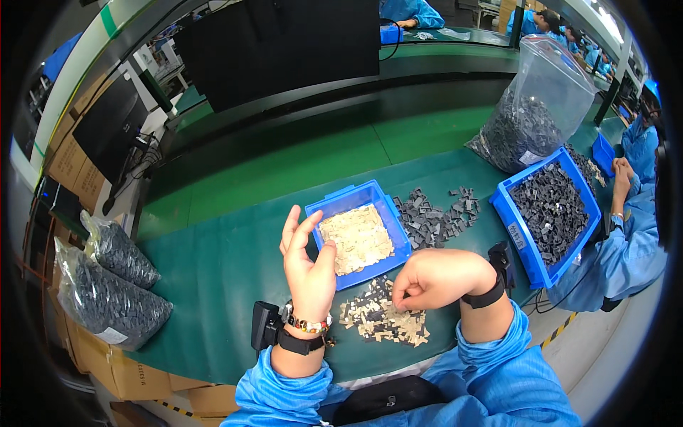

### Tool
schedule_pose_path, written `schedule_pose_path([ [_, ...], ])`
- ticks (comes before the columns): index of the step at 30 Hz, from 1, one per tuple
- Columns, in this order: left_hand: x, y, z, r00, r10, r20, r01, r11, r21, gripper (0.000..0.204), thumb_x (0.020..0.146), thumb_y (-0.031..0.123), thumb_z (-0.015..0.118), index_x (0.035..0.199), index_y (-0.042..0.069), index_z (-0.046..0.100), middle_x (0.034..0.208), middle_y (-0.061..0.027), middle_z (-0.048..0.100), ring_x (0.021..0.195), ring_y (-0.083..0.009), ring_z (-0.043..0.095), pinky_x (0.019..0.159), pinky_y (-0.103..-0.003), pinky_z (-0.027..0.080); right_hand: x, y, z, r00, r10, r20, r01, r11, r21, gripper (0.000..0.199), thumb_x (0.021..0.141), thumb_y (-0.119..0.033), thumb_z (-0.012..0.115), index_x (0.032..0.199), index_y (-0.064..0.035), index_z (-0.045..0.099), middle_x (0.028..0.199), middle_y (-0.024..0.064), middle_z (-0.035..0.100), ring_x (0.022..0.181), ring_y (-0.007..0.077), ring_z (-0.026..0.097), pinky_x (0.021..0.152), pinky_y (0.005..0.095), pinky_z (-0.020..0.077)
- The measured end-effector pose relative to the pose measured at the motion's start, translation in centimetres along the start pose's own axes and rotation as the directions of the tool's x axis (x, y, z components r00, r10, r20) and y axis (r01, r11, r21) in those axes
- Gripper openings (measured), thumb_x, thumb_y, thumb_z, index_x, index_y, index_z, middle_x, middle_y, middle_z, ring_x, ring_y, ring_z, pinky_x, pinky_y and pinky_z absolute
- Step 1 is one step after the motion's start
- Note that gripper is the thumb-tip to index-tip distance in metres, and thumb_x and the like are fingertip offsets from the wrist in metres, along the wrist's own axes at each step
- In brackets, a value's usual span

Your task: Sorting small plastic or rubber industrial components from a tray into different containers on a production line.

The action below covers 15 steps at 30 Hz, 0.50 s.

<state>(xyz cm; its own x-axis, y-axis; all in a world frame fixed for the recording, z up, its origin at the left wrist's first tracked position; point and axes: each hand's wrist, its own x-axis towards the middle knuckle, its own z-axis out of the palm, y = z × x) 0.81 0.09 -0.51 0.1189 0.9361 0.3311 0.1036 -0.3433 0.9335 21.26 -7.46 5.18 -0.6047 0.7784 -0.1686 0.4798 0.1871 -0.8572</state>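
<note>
My left hand [310, 274] is raised at the left rim of a small blue bin [340, 279], its fingers and thumb spread with nothing visible between them. Flat beige pieces [356, 238] fill the bottom of that bin. Just in front of it, a loose pile of small beige and black pieces [380, 324] is spread on the green mat. My right hand [445, 276] is over the right side of this pile, fingers curled together in a pinch. Whatever the fingertips hold, if anything, is too small or hidden to make out.
Dark grey plastic parts [434, 217] lie behind my right hand. A larger blue bin [551, 213] of dark parts and a big clear bag [530, 114] stand to the right, near a co-worker [626, 235]. Filled bags [107, 299] sit at the left.
</note>
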Motion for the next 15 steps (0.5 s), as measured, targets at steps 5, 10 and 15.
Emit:
schedule_pose_path([
  [5,0.6,1.8,-0.6,0.934,0.269,0.235,-0.313,0.934,0.174,0.017,0.074,0.008,0.069,0.091,0.012,0.074,0.111,-0.0039,0.067,0.115,-0.0267,0.051,0.099,-0.039,0.034,-0.4,0.6,-0.3,0.989,0.039,-0.146,-0.026,0.996,0.091,0.009,0.084,-0.011,0.062,0.082,-0.0031,0.064,0.054,0.0026,0.053,0.048,0.0103,0.047,0.048,0.0294,0.0378],
  [10,0.1,3.8,-1.4,0.776,0.278,0.566,-0.466,0.857,0.219,0.012,0.073,0.026,0.078,0.077,0.016,0.074,0.105,0.0055,0.067,0.116,-0.0246,0.051,0.099,-0.051,0.016,-0.3,0.6,-0.1,0.967,0.071,-0.246,0.0,0.961,0.278,0.011,0.088,-0.012,0.062,0.081,-0.0023,0.062,0.049,-0.0035,0.047,0.047,0.0037,0.038,0.045,0.0266,0.03],
  [15,0.1,4.0,-1.5,0.712,0.233,0.663,-0.427,0.892,0.145,0.007,0.073,0.02,0.076,0.075,0.014,0.073,0.103,0.0053,0.068,0.118,-0.0234,0.05,0.101,-0.051,0.015,-0.4,1.0,0.0,0.973,0.08,-0.217,-0.01,0.952,0.306,0.01,0.09,-0.011,0.062,0.086,-0.0013,0.063,0.052,-0.0066,0.046,0.049,0.0011,0.035,0.046,0.0239,0.0272],
])
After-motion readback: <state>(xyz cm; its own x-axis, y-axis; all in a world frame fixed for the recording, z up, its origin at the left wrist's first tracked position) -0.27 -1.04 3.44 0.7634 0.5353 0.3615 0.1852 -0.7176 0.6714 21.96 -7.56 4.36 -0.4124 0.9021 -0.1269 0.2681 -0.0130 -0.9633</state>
